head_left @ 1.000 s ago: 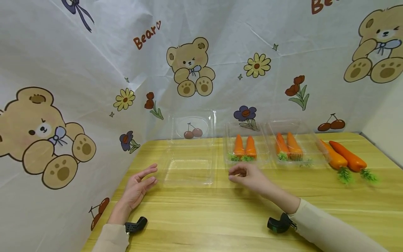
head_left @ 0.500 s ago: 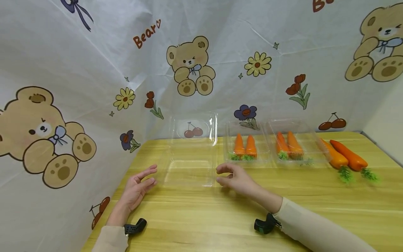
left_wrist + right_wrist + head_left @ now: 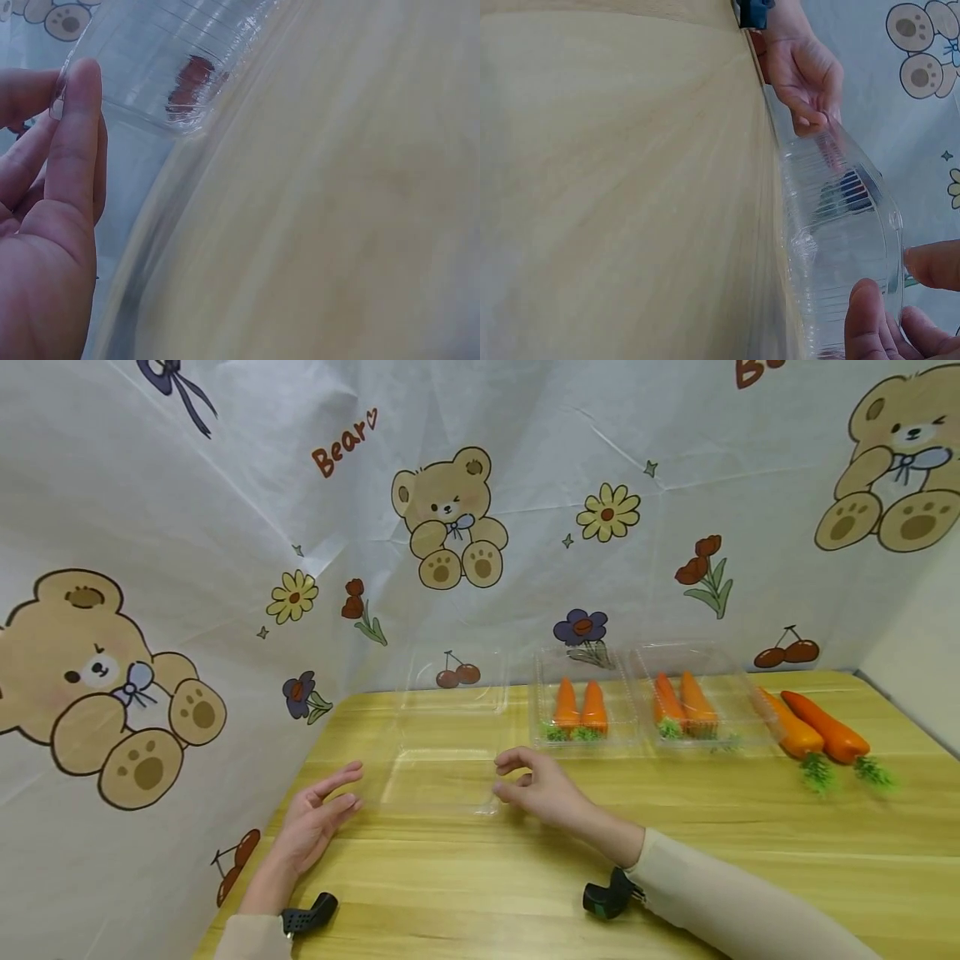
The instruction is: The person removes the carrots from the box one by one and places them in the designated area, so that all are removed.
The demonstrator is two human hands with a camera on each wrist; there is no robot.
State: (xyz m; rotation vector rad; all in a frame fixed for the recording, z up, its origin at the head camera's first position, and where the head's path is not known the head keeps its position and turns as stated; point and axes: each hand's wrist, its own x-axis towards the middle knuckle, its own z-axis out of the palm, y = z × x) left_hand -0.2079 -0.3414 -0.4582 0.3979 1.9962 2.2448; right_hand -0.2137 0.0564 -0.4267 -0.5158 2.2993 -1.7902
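The left hand is pinching the open clear box by its left edge; the right hand is curving around its right edge, whether gripping I cannot tell. The box is sitting between them, its unfolded length stretching away; boxed carrots are lying farther right.

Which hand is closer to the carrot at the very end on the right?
Right hand. It is at the right edge of the open clear plastic container, left of the carrot; the left hand is at the container's left edge, farther away.
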